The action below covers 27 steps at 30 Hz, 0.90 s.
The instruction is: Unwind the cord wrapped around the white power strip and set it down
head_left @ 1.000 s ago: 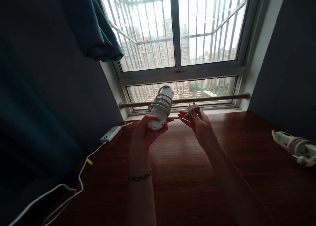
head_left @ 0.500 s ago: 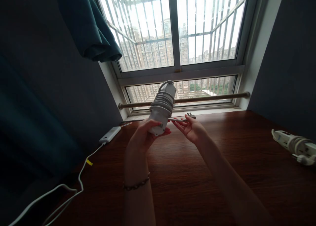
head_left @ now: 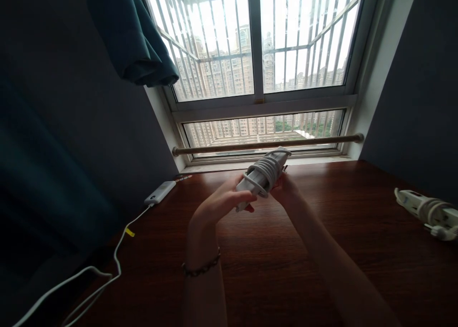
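A white power strip [head_left: 256, 177] is up in the air, tilted, over the brown table [head_left: 265, 265]. Its cord [head_left: 271, 168] goes round and round its middle, and one loop sticks out near the low end. The left hand [head_left: 225, 200] has that low end, thumb on top and fingers curled under. The right hand [head_left: 284, 188] is at the other side, partly hidden behind the strip, so I can't tell how open it is or what it grips. Metal plug pins [head_left: 285, 168] poke out just beside it. If the cord goes slack, the loops might slide off, and the loose one could snag a finger. Far right lies another wrapped strip [head_left: 411, 199]; left, a white box [head_left: 161, 193] with a cable [head_left: 116, 255].
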{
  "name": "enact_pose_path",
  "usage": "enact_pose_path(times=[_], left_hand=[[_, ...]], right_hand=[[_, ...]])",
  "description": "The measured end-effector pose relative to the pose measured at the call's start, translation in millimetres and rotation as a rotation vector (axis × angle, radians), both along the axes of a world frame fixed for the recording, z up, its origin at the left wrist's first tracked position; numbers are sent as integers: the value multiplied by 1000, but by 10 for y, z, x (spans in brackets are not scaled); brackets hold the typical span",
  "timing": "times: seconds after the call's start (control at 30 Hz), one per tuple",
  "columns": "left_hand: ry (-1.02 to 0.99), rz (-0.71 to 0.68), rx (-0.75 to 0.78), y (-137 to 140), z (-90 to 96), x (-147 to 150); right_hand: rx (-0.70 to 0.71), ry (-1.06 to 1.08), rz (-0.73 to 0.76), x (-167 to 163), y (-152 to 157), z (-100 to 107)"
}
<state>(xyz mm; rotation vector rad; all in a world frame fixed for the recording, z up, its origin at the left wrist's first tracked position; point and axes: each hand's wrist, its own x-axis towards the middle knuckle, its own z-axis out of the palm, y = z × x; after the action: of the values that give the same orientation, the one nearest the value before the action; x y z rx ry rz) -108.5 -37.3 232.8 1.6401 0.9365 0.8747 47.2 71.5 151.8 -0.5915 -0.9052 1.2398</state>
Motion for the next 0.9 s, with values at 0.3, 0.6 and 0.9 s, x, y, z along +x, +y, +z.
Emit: enact_pose_path(times=[0.3,0.6,0.9], left_hand=[[-17,-246,-139,4,37,-96],[193,319,74,191,-102,55],[433,439,202,273,-194,165]], right_hand=[[-105,507,255,541,34,78],[63,484,144,810,-213,494],[67,-236,-109,-61,-414,208]])
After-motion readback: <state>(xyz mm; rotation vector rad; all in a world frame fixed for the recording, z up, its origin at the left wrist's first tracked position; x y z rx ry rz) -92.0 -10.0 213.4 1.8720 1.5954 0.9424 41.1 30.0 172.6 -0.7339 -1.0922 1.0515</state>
